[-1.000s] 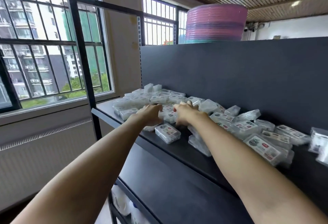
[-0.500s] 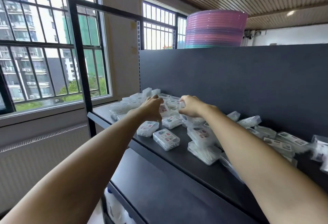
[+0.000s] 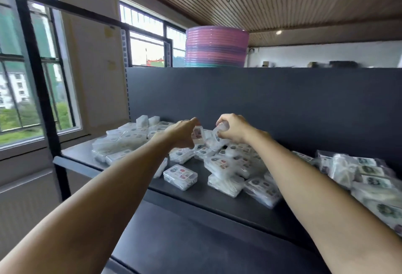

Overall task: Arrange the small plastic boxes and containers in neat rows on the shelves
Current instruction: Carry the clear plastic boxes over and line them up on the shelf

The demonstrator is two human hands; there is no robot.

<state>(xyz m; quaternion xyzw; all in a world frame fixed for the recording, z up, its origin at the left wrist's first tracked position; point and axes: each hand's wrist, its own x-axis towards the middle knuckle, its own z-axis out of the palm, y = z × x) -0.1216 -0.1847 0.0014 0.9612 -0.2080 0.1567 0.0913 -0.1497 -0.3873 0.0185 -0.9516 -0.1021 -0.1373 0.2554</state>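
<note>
Dark grey metal shelf [image 3: 217,204] carries a jumbled heap of small clear plastic boxes [image 3: 230,163] (labels blurred). Above its far middle, left hand [image 3: 181,133] pinches one upright labelled box [image 3: 198,135]; right hand [image 3: 233,130] fingers curl round another clear box [image 3: 219,131].

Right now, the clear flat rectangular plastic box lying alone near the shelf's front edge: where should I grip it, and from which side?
Probably from above, pinching its two long sides. The clear flat rectangular plastic box lies label up on the dark shelf, with bare shelf around most of it, so fingers should fit beside both long edges. Both hands are busy: left hand, right hand.
</note>
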